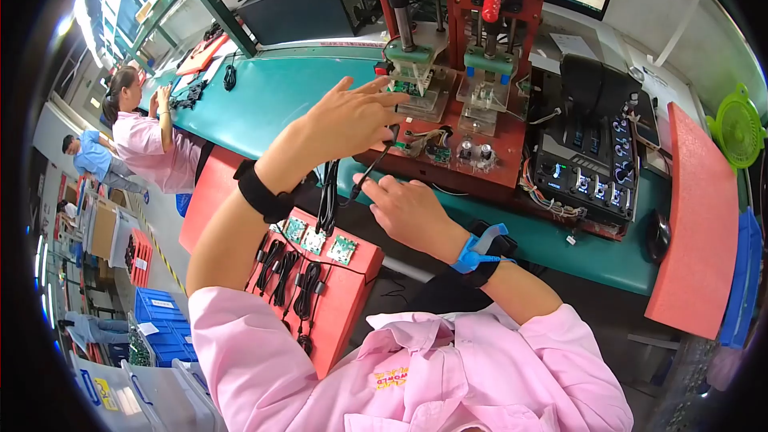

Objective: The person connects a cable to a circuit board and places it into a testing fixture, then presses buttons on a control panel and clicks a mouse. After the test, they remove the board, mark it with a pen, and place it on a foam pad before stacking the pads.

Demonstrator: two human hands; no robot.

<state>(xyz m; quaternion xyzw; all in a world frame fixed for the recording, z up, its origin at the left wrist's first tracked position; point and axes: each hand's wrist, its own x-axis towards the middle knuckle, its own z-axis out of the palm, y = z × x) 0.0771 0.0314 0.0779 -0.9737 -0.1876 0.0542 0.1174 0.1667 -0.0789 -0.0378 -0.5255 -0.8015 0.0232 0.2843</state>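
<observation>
At the red fixture (512, 140), the left hand (352, 116) stretches palm-down.

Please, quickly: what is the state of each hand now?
Left hand: some fingers spread; whether gripping the black cable cannot be told.
Right hand: fingers curled near that cable; grip cannot be told.

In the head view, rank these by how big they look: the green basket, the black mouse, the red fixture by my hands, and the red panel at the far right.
Largest to smallest:
1. Red fixture, though the top edge crops it
2. Red panel
3. Green basket
4. Black mouse
</observation>
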